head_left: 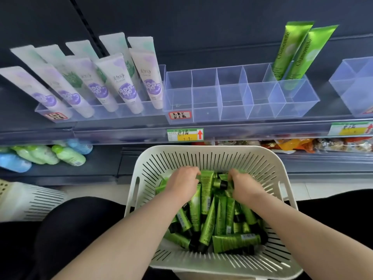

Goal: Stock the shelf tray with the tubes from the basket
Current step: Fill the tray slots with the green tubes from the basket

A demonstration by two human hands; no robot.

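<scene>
Head view: "Chamomile" on green tubes (286, 47)

Pale purple-label tubes (125, 85) stand left; green and blue bottles (68, 155) lie below

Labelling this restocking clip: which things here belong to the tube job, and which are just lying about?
Job: green tubes, white basket, clear divided tray, left hand, right hand.
Lying about: purple-label tubes, bottles on the lower shelf, snack packets.
</scene>
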